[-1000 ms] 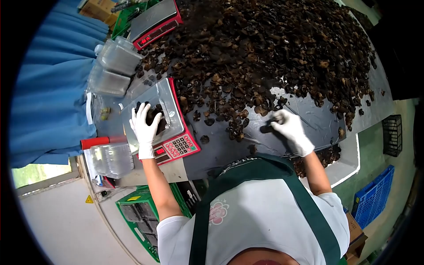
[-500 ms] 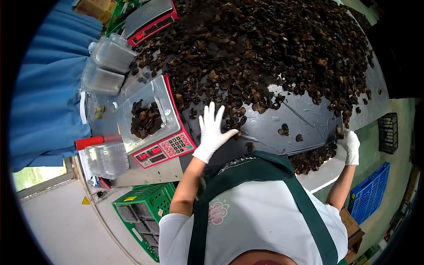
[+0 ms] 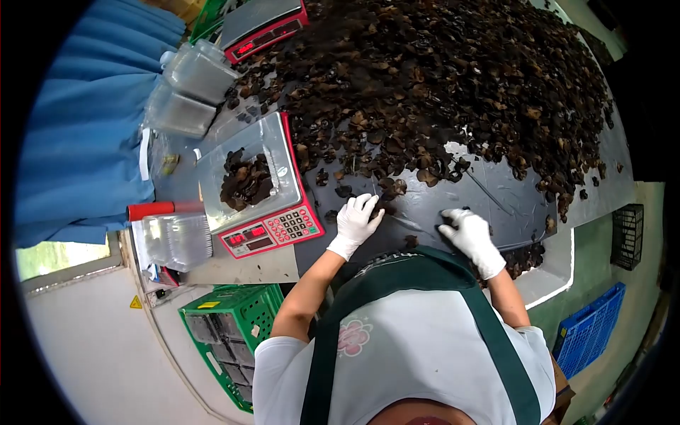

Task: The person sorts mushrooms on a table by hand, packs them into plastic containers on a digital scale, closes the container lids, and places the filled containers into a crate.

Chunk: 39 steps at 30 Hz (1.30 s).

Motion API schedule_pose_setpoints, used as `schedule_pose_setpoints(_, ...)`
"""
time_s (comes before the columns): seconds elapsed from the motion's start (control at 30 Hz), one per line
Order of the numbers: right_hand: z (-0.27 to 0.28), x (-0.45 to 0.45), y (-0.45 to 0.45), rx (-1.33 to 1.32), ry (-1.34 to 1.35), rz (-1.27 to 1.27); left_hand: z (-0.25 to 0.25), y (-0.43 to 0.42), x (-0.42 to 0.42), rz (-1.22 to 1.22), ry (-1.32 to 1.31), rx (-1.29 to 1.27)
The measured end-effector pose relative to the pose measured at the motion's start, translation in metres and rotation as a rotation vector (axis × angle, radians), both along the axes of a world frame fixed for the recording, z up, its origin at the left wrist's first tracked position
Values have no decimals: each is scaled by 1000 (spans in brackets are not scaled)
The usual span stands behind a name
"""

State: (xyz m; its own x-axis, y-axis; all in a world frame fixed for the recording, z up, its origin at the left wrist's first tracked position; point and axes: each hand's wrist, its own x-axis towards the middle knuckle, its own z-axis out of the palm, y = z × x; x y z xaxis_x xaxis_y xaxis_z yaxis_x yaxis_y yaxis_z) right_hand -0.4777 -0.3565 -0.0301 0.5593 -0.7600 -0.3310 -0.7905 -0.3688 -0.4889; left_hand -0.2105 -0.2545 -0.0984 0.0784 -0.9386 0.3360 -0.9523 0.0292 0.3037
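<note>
A wide heap of dark wood ear mushrooms (image 3: 439, 85) covers the far part of the grey tabletop (image 3: 425, 202). My left hand (image 3: 356, 225), in a white glove, rests at the heap's near edge. Its fingers are bent toward the thumb, with a dark piece of wood ear between them. To the right, my white-gloved right hand (image 3: 473, 239) lies low over the table, fingers curled and pointing left; whatever is beneath them is hidden. Left of my left hand stands a red digital scale (image 3: 273, 234) bearing a clear plastic tray (image 3: 212, 166) with wood ear pieces (image 3: 246, 180) in it.
A second scale (image 3: 262, 32) stands farther back. Stacked clear containers (image 3: 180, 110) and more clear trays (image 3: 177, 241) line the left side. Below is a green crate (image 3: 237, 312). At the right are a white bin (image 3: 563, 265), a blue pallet (image 3: 589, 329) and a black crate (image 3: 627, 237).
My right hand has swung left from the table's right edge to its middle; loose pieces there no longer show. My left hand's spread fingers have curled in.
</note>
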Motion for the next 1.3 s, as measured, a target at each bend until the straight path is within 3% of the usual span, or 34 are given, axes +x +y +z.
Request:
schedule_pose_setpoints(0.13,-9,31,20,-19,-73,220,-4,-1,11,30,56,-136)
schedule_pose_setpoints(0.2,-14,42,23,-1,-121,269,1,0,11,97,259,-206)
schedule_pose_setpoints(0.3,-11,58,17,101,-1,341,17,6,10,244,207,-264)
schedule_pose_setpoints(0.37,-22,62,20,72,-94,362,15,7,13,318,180,-270)
schedule_pose_setpoints(0.43,-24,70,17,93,-174,332,27,3,10,498,1,-145)
schedule_pose_setpoints(0.6,-24,88,1,27,-432,133,0,-15,6,578,30,139)
schedule_pose_setpoints(0.7,-17,94,-10,37,-440,72,-17,-14,15,413,179,-21)
schedule_pose_setpoints(0.77,-23,98,-15,56,-509,53,-11,-11,15,471,545,-89)
schedule_pose_setpoints(0.83,-14,107,-16,75,-567,27,-11,-16,19,433,542,-364)
schedule_pose_setpoints(0.93,10,128,-9,21,-668,21,-10,-24,11,581,1823,-72)
schedule_pose_setpoints(0.97,21,136,-4,4,-646,16,-10,-22,10,576,1829,-84)
schedule_pose_setpoints(1.03,14,147,1,-7,-715,54,-2,-15,8,383,2480,25)
schedule_pose_setpoints(1.17,1,159,2,-44,-709,44,-32,-16,4,375,2534,91)
schedule_pose_setpoints(1.23,6,161,3,-105,-719,-12,-4,-11,7,458,2511,64)
schedule_pose_setpoints(1.3,10,160,2,-90,-696,-106,-1,-6,15,302,2531,76)
